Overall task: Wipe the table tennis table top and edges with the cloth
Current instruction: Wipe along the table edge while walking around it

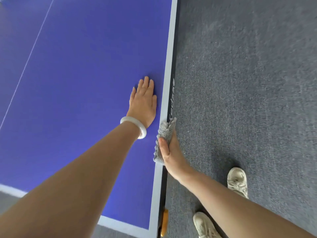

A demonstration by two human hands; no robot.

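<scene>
The blue table tennis table (pixel 82 79) fills the left of the head view, with a pale border line and a dark side edge (pixel 172 93) running down its right side. My left hand (pixel 143 100) lies flat on the top near that border, fingers straight, a white bangle on the wrist. My right hand (pixel 169 152) grips a grey fluffy cloth (pixel 164 133) folded over the table's side edge, thumb on top and fingers hidden below the edge.
Grey carpet (pixel 248 83) covers the floor to the right of the table. My two pale sneakers (pixel 237 181) stand on it close to the table's near corner. An orange fitting (pixel 165 222) sticks out under that corner. A thin white centre line (pixel 29 57) crosses the top.
</scene>
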